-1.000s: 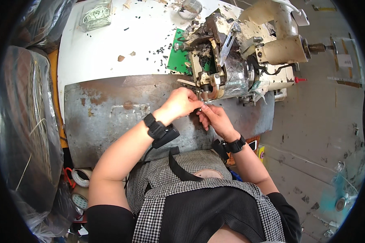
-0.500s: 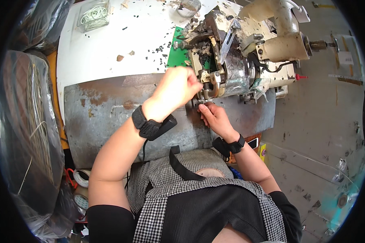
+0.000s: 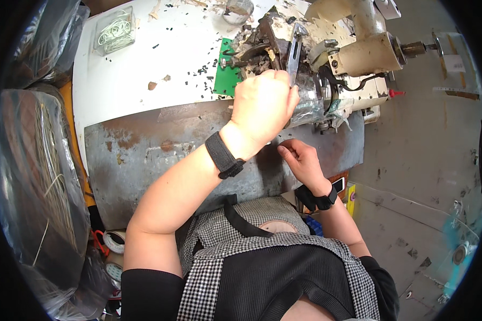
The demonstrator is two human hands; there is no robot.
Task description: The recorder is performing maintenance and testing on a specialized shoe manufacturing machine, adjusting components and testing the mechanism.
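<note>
An industrial sewing machine (image 3: 359, 59), cream-coloured, greasy and partly wrapped in clear plastic, stands at the right of the table. My left hand (image 3: 262, 107) is over its front end, closed, with the fingers curled away from view beside an upright slotted metal lever (image 3: 294, 53). What those fingers grip, if anything, is hidden. Lower and to the right, my right hand (image 3: 304, 163) hangs just in front of the machine over the grey metal plate (image 3: 171, 160). Its fingers are curled in with the thumb against them; anything pinched there is too small to make out.
Small black bits lie scattered on the white tabletop (image 3: 144, 80) and a green sheet (image 3: 225, 80). At the back are a clear box of pale cord (image 3: 115, 32) and a glass jar (image 3: 237, 10). Plastic-wrapped bundles (image 3: 43, 187) stand at left; tape rolls (image 3: 114, 241) sit below.
My left hand has moved right and slightly up across the machine's front end, covering parts seen before. My right hand has drawn away to the right and a little nearer to me.
</note>
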